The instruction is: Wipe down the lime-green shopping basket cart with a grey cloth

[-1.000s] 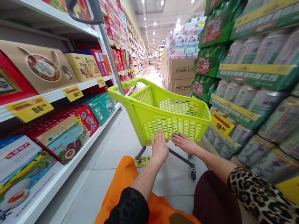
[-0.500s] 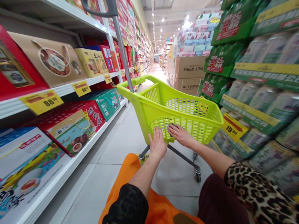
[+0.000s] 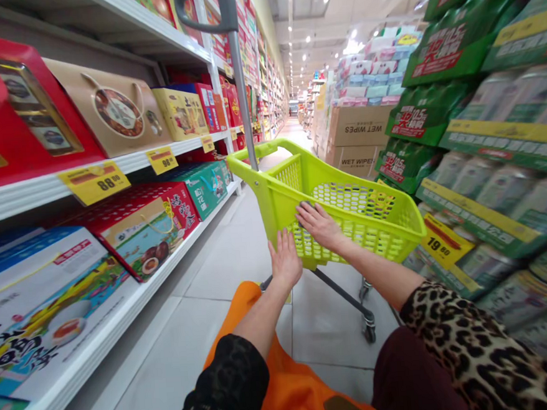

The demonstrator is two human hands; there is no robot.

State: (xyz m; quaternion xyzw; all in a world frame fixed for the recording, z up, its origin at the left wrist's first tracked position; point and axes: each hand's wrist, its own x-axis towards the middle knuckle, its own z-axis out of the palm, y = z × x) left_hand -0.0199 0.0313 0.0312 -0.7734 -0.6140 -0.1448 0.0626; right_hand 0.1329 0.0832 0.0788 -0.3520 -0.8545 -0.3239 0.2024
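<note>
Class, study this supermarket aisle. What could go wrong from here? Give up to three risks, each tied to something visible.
The cart has wheels, so a firm push from the right hand might roll it away. Its end opposite the handle appears near the stacked cans, so it could bump them. The left hand might snag on its perforated side.
</note>
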